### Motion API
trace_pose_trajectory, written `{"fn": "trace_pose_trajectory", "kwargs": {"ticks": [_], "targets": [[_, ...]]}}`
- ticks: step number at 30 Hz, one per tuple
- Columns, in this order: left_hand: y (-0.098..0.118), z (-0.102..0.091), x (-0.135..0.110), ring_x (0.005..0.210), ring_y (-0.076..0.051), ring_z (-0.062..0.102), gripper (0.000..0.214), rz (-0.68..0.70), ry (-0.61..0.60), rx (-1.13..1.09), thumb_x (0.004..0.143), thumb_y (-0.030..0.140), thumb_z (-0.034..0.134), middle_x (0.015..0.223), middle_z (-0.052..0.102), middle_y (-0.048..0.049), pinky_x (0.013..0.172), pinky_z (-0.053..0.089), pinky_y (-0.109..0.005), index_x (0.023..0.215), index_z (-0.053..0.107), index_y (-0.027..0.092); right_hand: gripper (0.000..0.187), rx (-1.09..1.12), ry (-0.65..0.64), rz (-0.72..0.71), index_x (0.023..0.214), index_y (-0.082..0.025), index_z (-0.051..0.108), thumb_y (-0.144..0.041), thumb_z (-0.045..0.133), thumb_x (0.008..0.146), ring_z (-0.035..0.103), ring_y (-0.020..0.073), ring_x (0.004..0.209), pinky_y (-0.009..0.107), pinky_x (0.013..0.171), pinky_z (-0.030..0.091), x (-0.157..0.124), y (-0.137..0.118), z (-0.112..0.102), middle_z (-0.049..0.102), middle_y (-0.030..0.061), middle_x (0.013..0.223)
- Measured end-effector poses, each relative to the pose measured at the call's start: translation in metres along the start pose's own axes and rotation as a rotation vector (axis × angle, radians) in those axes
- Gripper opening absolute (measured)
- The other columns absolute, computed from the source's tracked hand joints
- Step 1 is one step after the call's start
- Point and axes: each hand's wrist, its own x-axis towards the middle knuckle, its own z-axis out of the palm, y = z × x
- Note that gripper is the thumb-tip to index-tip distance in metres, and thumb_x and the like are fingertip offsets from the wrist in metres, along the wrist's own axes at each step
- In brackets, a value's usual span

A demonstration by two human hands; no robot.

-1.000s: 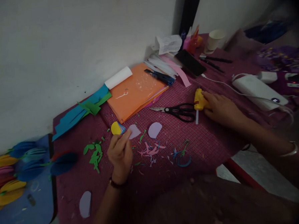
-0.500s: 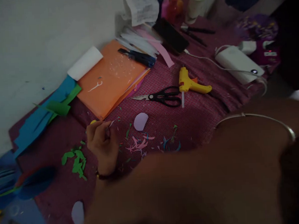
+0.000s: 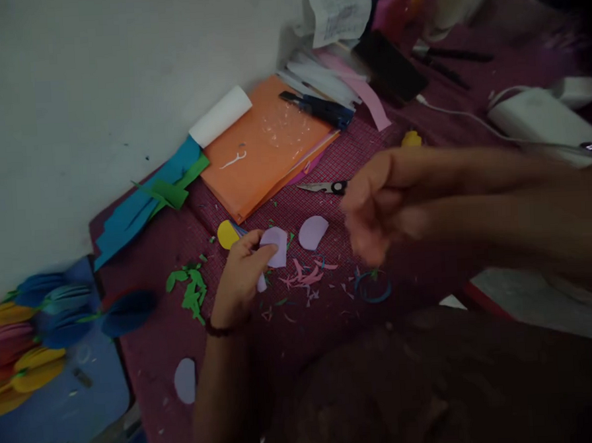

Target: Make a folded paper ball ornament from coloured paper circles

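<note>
My left hand (image 3: 240,277) pinches a lilac paper petal (image 3: 276,244) just above the maroon checked cloth (image 3: 143,335). Beside it lie a yellow paper petal (image 3: 226,235) and a second lilac petal (image 3: 312,232). My right hand (image 3: 381,200) is in the air over the table, smeared by motion, fingers loosely curled; nothing shows in it. It covers most of the black scissors (image 3: 324,187) and the yellow glue gun (image 3: 411,138). Pink and blue paper scraps (image 3: 309,277) lie between my hands.
An orange paper stack (image 3: 262,150) with a white roll (image 3: 220,116) lies by the wall. Blue and green sheets (image 3: 146,203) lie at the left, green leaf cuttings (image 3: 189,293) nearer. A white power bank (image 3: 543,119) with cable is right. Paper flowers (image 3: 29,334) lie far left.
My right hand left the glue gun, swept close past the camera, and is now in the air above the scissors. My left hand stays by the petals, still pinching one.
</note>
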Motion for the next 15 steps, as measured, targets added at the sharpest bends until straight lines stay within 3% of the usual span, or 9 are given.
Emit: {"fn": "trace_pose_trajectory", "kwargs": {"ticks": [3, 6, 9, 15], "targets": [[0.009, 0.002, 0.006, 0.051, -0.010, 0.049, 0.015, -0.150, -0.186, -0.159, 0.072, 0.026, 0.060, 0.064, 0.062, 0.0013, 0.048, 0.038, -0.021, 0.080, 0.068, 0.016, 0.014, 0.338, -0.061, 0.247, 0.094, -0.022, 0.063, -0.027, 0.062, 0.081, 0.066, 0.0160, 0.093, 0.034, 0.087, 0.054, 0.004, 0.031, -0.018, 0.067, 0.0038, 0.100], [0.013, 0.011, 0.016, 0.052, -0.010, 0.050, 0.016, -0.216, -0.284, -0.230, 0.070, 0.025, 0.061, 0.063, 0.060, 0.0025, 0.050, 0.038, -0.020, 0.081, 0.068, 0.016, 0.021, 0.499, -0.012, 0.400, 0.094, -0.020, 0.062, -0.021, 0.067, 0.074, 0.064, 0.0166, 0.102, 0.036, 0.098, 0.048, 0.006, 0.064, -0.023, 0.066, 0.0050, 0.108], [0.012, 0.020, 0.022, 0.053, -0.009, 0.049, 0.017, -0.214, -0.323, -0.202, 0.070, 0.023, 0.062, 0.064, 0.060, 0.0030, 0.051, 0.038, -0.020, 0.084, 0.068, 0.015, 0.025, 0.577, -0.041, 0.430, 0.094, -0.019, 0.060, -0.019, 0.070, 0.071, 0.064, 0.0158, 0.103, 0.035, 0.100, 0.046, 0.012, 0.075, -0.015, 0.066, 0.0036, 0.106], [0.010, 0.024, 0.012, 0.057, -0.009, 0.051, 0.018, -0.222, -0.311, -0.198, 0.072, 0.023, 0.059, 0.069, 0.061, 0.0019, 0.055, 0.040, -0.020, 0.086, 0.067, 0.014, 0.023, 0.552, -0.115, 0.371, 0.096, -0.020, 0.060, -0.017, 0.067, 0.074, 0.063, 0.0125, 0.096, 0.032, 0.096, 0.048, 0.042, 0.065, -0.001, 0.065, 0.0018, 0.101]]}}
